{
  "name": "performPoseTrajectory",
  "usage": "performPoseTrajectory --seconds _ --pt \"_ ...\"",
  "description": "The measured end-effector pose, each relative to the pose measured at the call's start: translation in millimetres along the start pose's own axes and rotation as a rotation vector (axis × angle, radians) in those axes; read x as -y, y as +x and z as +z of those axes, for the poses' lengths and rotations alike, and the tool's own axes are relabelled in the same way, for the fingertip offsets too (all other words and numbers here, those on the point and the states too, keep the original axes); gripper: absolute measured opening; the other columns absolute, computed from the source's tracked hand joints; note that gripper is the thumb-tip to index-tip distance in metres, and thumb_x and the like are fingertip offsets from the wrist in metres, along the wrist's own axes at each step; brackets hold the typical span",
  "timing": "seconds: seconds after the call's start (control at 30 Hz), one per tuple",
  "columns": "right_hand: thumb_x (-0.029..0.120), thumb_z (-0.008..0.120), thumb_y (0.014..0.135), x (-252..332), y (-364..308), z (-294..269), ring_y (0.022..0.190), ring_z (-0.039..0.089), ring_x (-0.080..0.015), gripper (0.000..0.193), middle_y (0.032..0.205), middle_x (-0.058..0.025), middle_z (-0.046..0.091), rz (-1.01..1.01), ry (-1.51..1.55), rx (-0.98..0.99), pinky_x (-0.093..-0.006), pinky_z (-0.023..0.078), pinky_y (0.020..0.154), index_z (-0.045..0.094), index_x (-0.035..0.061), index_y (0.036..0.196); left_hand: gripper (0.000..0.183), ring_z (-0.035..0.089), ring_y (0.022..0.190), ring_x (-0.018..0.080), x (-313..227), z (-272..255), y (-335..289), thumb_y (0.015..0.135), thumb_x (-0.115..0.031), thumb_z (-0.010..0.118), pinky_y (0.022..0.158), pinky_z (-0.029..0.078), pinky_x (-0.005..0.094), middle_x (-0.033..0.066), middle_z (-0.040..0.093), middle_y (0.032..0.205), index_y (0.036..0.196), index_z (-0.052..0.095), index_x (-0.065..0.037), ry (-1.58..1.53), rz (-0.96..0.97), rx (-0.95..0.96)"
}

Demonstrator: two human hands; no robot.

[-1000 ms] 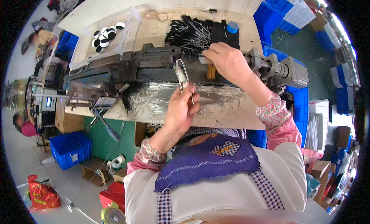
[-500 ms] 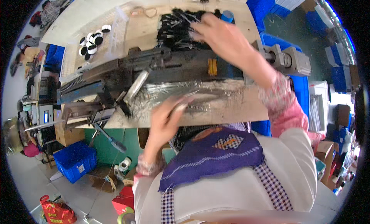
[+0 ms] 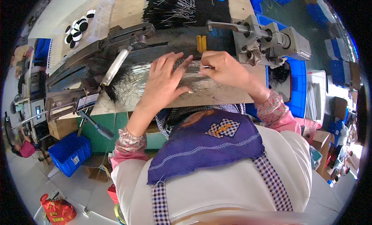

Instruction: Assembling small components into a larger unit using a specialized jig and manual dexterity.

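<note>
I see my left hand (image 3: 164,79) lying flat, fingers (image 3: 170,60) spread, pressing on the shiny foil-like sheet (image 3: 139,76) that covers the wooden worktop (image 3: 228,94); my right hand (image 3: 224,68) sits just beside it, fingers pressed together, pinching a thin metal pin (image 3: 204,67) over the same sheet; a dark tuft of fibres (image 3: 116,89) lies at the sheet's left end; the grey machine (image 3: 267,41) stands just behind my right hand.

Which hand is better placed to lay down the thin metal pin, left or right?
Probably the right hand: its fingertips pinch the thin metal pin above the shiny silver foil sheet. The left hand lies flat and spread on that foil, holding nothing.
</note>
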State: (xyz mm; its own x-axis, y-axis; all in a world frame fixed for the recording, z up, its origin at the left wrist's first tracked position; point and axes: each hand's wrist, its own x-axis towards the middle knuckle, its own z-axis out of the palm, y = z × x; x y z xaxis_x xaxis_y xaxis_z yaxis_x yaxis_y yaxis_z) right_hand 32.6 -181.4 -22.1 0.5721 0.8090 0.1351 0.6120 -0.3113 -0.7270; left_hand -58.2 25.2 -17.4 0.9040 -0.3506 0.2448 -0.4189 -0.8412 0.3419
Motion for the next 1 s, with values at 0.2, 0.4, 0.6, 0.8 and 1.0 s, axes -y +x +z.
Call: performPoseTrajectory --seconds 0.2,0.4,0.6,0.8,1.0 --pt "0.005 0.064 0.079 12.9 0.4 -15.2 0.076 0.055 -0.0338 0.012 0.079 -0.0149 0.054 -0.121 -0.038 -0.270 -0.0379 0.046 0.067 0.055 -0.0028 0.081 0.052 0.061 0.089 0.0307 -8.1 4.5 35.4 0.079 -0.025 0.067 0.076 0.048 0.0434 0.0124 0.064 0.093 0.124 0.051 -0.006 0.074 -0.101 0.081" --pt "0.011 0.062 0.082 20.9 21.4 -62.0 0.077 0.061 -0.0254 0.008 0.083 -0.0093 0.059 -0.173 -0.477 -0.426 -0.0353 0.052 0.069 0.063 0.0032 0.080 0.024 0.055 0.062 0.0374 6.1 2.4 83.6 0.087 -0.021 0.061 0.058 0.043 0.0409 0.0233 0.058 0.071 0.088 0.063 0.003 -0.271 -0.100 -0.052" --pt "0.015 0.063 0.085 10.6 49.3 -69.1 0.077 0.062 -0.0257 0.017 0.086 -0.0089 0.061 -0.275 -0.508 -0.319 -0.0338 0.049 0.068 0.061 0.0063 0.099 0.021 0.045 0.054 0.0220 21.4 -14.6 110.2 0.087 -0.019 0.062 0.056 0.042 0.0352 0.0194 0.055 0.063 0.098 0.066 -0.002 -0.252 -0.196 0.105" --pt "0.012 0.063 0.075 6.8 88.8 -77.0 0.078 0.063 -0.0297 0.012 0.078 -0.0147 0.062 -0.443 -0.518 -0.086 -0.0370 0.049 0.066 0.060 0.0011 0.079 0.019 0.063 0.075 0.0340 17.1 -35.1 83.3 0.085 -0.025 0.062 0.064 0.050 0.0430 0.0126 0.066 0.081 0.094 0.067 -0.009 0.268 -0.160 -0.024" --pt "0.013 0.062 0.079 16.3 106.3 -60.9 0.076 0.063 -0.0318 0.015 0.078 -0.0146 0.064 -0.532 -0.188 -0.041 -0.0372 0.050 0.067 0.063 -0.0011 0.083 0.011 0.064 0.064 0.0262 20.7 -59.7 52.6 0.085 -0.022 0.062 0.052 0.050 0.0336 0.0037 0.062 0.075 0.088 0.066 -0.013 0.530 -0.058 -0.363"
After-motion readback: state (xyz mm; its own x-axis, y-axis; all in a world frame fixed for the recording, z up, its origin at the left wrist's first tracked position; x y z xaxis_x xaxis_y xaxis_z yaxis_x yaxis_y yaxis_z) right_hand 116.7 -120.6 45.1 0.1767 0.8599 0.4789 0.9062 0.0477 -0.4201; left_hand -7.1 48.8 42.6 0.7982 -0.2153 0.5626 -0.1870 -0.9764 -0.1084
